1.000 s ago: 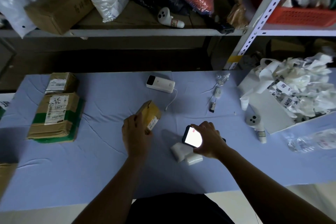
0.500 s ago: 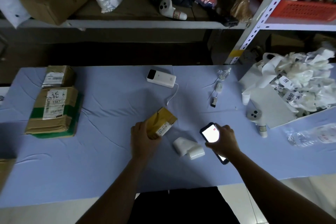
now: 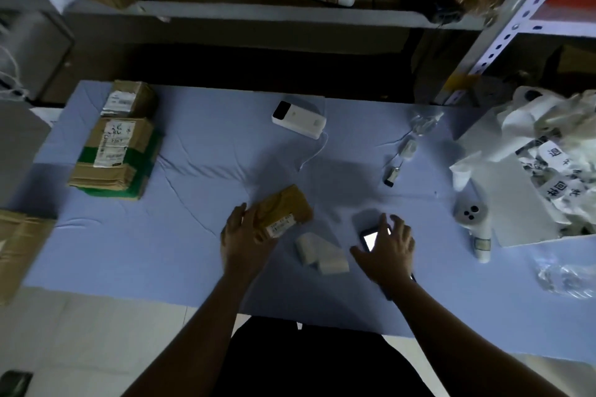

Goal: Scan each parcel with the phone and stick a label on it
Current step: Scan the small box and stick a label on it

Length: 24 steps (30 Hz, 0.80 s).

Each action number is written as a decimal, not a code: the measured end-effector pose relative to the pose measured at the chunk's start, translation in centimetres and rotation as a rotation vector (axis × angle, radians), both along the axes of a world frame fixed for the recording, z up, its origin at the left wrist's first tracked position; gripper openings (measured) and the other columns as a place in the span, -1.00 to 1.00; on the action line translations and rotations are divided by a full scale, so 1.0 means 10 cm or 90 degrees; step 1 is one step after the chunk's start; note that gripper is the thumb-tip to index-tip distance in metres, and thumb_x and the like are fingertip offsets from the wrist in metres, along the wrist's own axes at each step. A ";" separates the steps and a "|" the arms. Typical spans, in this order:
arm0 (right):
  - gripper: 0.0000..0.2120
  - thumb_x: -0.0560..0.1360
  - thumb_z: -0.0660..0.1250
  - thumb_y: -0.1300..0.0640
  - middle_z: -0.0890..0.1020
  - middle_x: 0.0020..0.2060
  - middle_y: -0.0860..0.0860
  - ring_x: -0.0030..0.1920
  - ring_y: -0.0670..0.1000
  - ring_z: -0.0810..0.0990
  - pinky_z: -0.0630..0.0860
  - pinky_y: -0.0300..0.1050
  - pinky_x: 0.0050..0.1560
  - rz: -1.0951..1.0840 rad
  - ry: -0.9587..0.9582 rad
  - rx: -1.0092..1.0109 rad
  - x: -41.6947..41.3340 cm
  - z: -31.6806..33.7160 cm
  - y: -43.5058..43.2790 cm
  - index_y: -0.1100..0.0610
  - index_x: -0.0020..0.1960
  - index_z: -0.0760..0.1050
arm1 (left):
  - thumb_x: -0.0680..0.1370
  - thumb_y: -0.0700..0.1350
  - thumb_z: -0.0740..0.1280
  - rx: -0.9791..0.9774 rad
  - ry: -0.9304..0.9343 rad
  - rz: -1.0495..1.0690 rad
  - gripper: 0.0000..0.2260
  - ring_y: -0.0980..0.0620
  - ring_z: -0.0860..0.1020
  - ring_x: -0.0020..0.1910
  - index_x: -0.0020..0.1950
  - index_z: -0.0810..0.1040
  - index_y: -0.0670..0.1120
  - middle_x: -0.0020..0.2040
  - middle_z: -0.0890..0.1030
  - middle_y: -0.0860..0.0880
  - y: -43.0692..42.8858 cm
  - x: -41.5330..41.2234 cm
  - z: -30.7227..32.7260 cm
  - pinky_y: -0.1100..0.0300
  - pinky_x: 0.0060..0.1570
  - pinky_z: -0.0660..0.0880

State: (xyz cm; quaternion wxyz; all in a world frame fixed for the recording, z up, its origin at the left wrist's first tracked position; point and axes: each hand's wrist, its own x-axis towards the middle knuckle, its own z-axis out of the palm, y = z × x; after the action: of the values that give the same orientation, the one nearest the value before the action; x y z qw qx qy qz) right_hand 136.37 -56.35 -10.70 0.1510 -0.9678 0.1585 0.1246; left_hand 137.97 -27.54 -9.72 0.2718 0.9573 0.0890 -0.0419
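A small brown parcel point(image 3: 283, 208) with a white label on its near side lies tilted on the blue table cloth point(image 3: 193, 235); my left hand point(image 3: 243, 242) grips its left end. My right hand point(image 3: 388, 251) hovers with spread fingers over the phone point(image 3: 370, 240), which lies on the cloth with its screen lit; the palm hides most of it. Between my hands lie two white label rolls point(image 3: 322, 255). Two taped brown parcels sit at the far left, a small one point(image 3: 129, 99) behind a larger one point(image 3: 114, 159).
A white box-shaped device point(image 3: 298, 119) with a cable sits at the table's back. At the right stand a white handheld device point(image 3: 474, 222), a white bag of crumpled label backing point(image 3: 545, 167) and a plastic bottle point(image 3: 564, 277). A cardboard box point(image 3: 16, 251) is at the left edge.
My right hand carried the phone to the right, laid it on the cloth and spread its fingers. My left hand shifted the small parcel rightwards and still holds it.
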 end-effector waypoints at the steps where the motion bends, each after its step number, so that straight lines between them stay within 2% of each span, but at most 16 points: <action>1: -0.17 0.37 0.50 -0.12 0.39 0.39 0.17 0.35 0.24 0.35 0.37 0.14 0.32 0.040 -0.061 0.065 0.03 0.00 0.09 0.19 0.51 0.29 | 0.37 0.04 0.58 0.004 -0.010 0.007 -0.26 -0.21 0.37 0.45 0.48 0.43 -0.12 0.49 0.39 -0.18 -0.03 -0.04 0.03 -0.14 0.35 0.39; 3: -0.35 0.43 0.49 0.06 0.51 0.31 0.18 0.33 0.23 0.44 0.41 0.09 0.30 0.151 -0.094 0.214 0.11 0.01 0.30 0.20 0.46 0.41 | 0.39 -0.05 0.55 0.005 -0.035 0.015 -0.34 -0.22 0.43 0.39 0.45 0.45 -0.12 0.44 0.44 -0.16 -0.10 -0.14 0.08 -0.12 0.30 0.44; 5: -0.42 0.50 0.44 0.10 0.53 0.32 0.16 0.34 0.20 0.46 0.40 0.03 0.34 0.256 -0.002 0.290 0.22 0.03 0.49 0.14 0.48 0.40 | 0.39 -0.14 0.52 0.006 -0.060 0.010 -0.40 -0.23 0.46 0.35 0.42 0.49 -0.13 0.40 0.47 -0.15 -0.16 -0.24 0.11 -0.09 0.27 0.47; 7: -0.38 0.53 0.42 0.06 0.49 0.37 0.15 0.36 0.19 0.45 0.38 0.04 0.36 0.327 0.096 0.266 0.31 0.02 0.59 0.08 0.54 0.32 | 0.40 -0.18 0.49 -0.001 -0.057 0.010 -0.43 -0.21 0.46 0.35 0.41 0.50 -0.13 0.40 0.48 -0.14 -0.24 -0.34 0.12 -0.06 0.28 0.47; 10: -0.41 0.50 0.45 0.09 0.56 0.32 0.14 0.29 0.16 0.53 0.43 -0.03 0.28 0.350 0.107 0.247 0.35 -0.01 0.60 0.08 0.50 0.39 | 0.43 -0.23 0.46 -0.037 -0.061 0.001 -0.52 -0.21 0.49 0.31 0.36 0.54 -0.19 0.33 0.52 -0.17 -0.34 -0.45 0.11 -0.05 0.25 0.50; 14: -0.65 0.44 0.51 0.17 0.67 0.04 0.12 0.05 0.13 0.63 0.51 -0.06 0.06 0.248 0.037 0.334 0.38 0.03 0.51 0.19 0.20 0.61 | 0.45 -0.25 0.44 -0.059 -0.052 -0.021 -0.64 -0.21 0.54 0.20 0.25 0.60 -0.20 0.20 0.58 -0.18 -0.38 -0.46 0.11 -0.02 0.13 0.54; 18: -0.94 0.48 0.47 0.21 0.64 -0.24 0.06 -0.21 0.00 0.58 0.48 -0.20 -0.22 0.139 0.015 0.442 0.40 0.11 0.39 0.20 -0.11 0.63 | 0.48 -0.19 0.46 -0.182 -0.022 0.009 -0.78 -0.07 0.61 0.07 0.11 0.66 -0.14 0.06 0.65 -0.08 -0.47 -0.35 0.13 0.10 0.03 0.53; 21: -0.94 0.53 0.43 0.25 0.67 -0.19 0.15 -0.24 -0.04 0.60 0.53 -0.21 -0.21 0.010 0.003 0.559 0.35 0.17 0.29 0.25 -0.05 0.64 | 0.48 -0.14 0.49 -0.247 0.003 -0.013 -0.78 0.02 0.61 0.03 0.11 0.67 -0.11 0.03 0.66 -0.02 -0.59 -0.24 0.14 0.22 0.00 0.48; 24: -0.90 0.57 0.42 0.17 0.72 -0.14 0.06 -0.21 -0.13 0.68 0.56 -0.34 -0.24 -0.102 -0.011 0.650 0.27 0.22 0.22 0.18 0.05 0.65 | 0.48 -0.06 0.50 -0.278 0.039 -0.078 -0.72 0.05 0.58 0.02 0.17 0.64 -0.07 0.02 0.62 0.04 -0.71 -0.13 0.14 0.16 0.04 0.49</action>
State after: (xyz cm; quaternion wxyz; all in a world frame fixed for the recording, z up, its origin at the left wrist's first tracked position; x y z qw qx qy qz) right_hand 139.08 -54.12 -8.50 0.6147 -0.7564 0.1497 0.1660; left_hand 136.63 -34.65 -8.29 0.4666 0.8777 0.0277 -0.1055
